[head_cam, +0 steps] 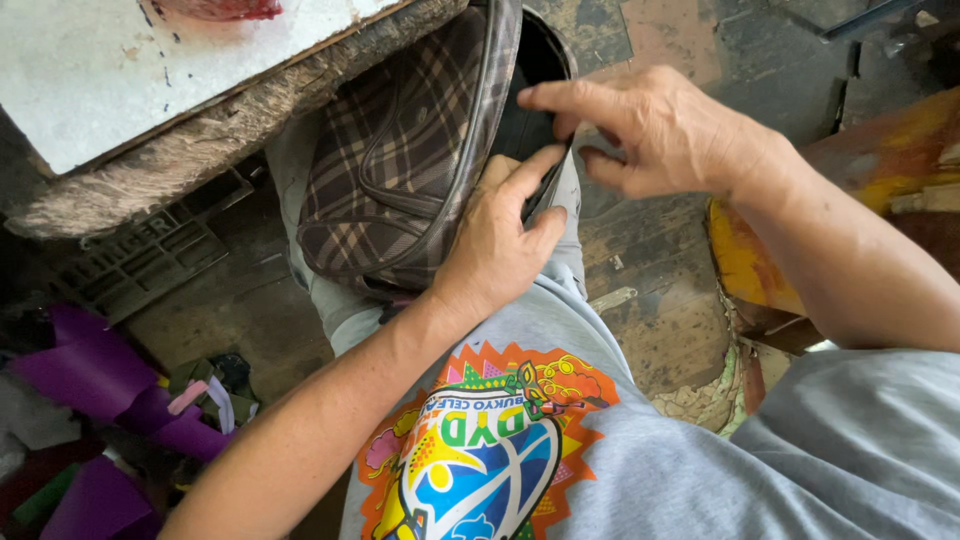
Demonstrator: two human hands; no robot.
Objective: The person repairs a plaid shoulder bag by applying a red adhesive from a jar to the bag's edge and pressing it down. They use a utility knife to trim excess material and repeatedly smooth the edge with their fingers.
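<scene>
A brown plaid bag (400, 160) with a dark lining rests on my lap, its mouth turned to the right. My left hand (500, 240) grips the bag's open edge, thumb on top and fingers curled over the rim. My right hand (650, 130) pinches the same dark edge from the other side, index finger stretched out over the opening. The inside of the bag (535, 70) is dark and I cannot see what it holds.
A worn white table top (120, 70) with a rough wooden edge stands at the upper left. A black cast-iron treadle (140, 260) lies below it. Purple fabric scraps (100, 400) litter the floor at the lower left. A yellow-painted wooden seat (760, 260) is at the right.
</scene>
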